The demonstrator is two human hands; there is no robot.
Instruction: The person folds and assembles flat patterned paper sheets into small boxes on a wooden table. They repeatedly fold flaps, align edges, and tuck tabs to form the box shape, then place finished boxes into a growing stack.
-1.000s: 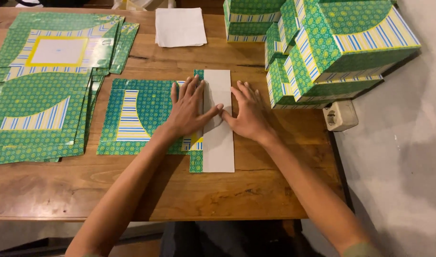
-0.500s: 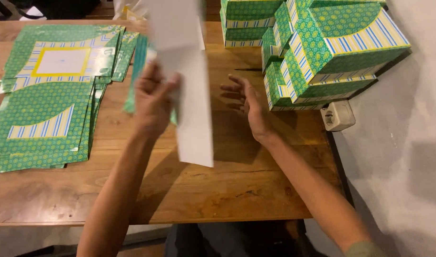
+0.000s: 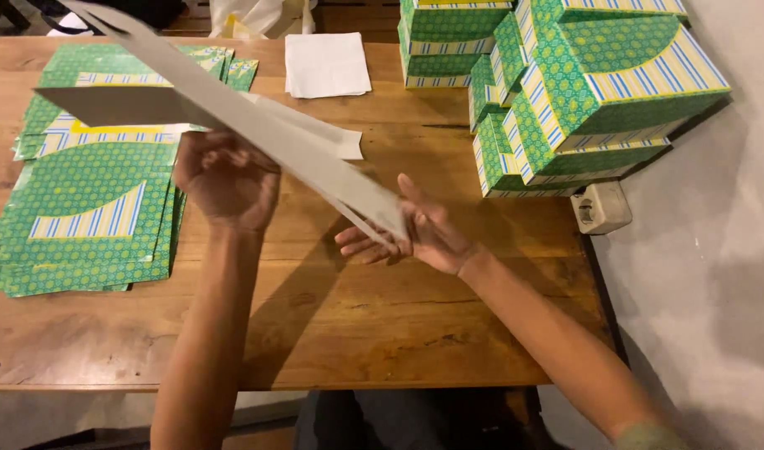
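Note:
A flat cardboard box blank, its grey-white inner side facing me, is lifted off the wooden table and tilted, running from upper left down to the centre. My left hand grips it from underneath near its middle. The fingers of my right hand are spread, palm up, touching the blank's lower right end. The blank's printed side is hidden.
Stacks of flat green, yellow and blue patterned blanks lie on the left of the table. Folded boxes of the same pattern are piled at the right rear. A white sheet stack lies at the back. A small white socket block sits near the right edge.
The blank lay flat under both hands a second ago. My left hand has lifted it and swung it up and over; my right hand has come under its lower end.

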